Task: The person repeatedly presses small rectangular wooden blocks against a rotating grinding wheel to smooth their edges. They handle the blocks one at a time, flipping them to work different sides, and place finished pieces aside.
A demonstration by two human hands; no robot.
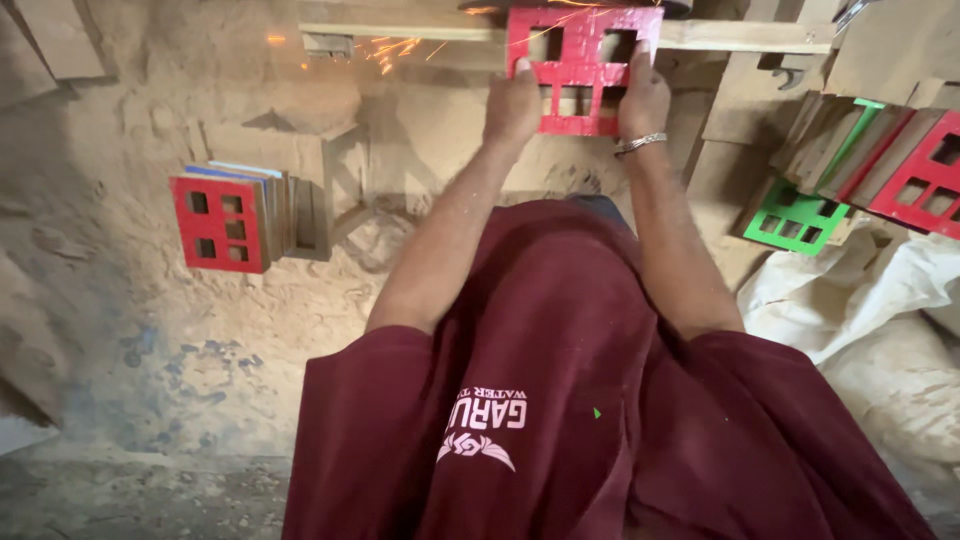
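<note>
A red flat panel (578,72) with several square cut-outs is held up at the top middle of the view. My left hand (512,103) grips its left edge and my right hand (643,100), with a metal bracelet on the wrist, grips its right edge. The panel's top edge meets a wooden bench edge (400,30), and orange sparks (390,48) fly off to the left. My maroon shirt (560,380) fills the lower middle.
A stack of panels with a red one in front (220,224) leans against a wooden block on the left. On the right lean more panels, among them a green one (795,217) and a red one (925,180). A white sack (860,290) lies beneath. Sawdust covers the floor.
</note>
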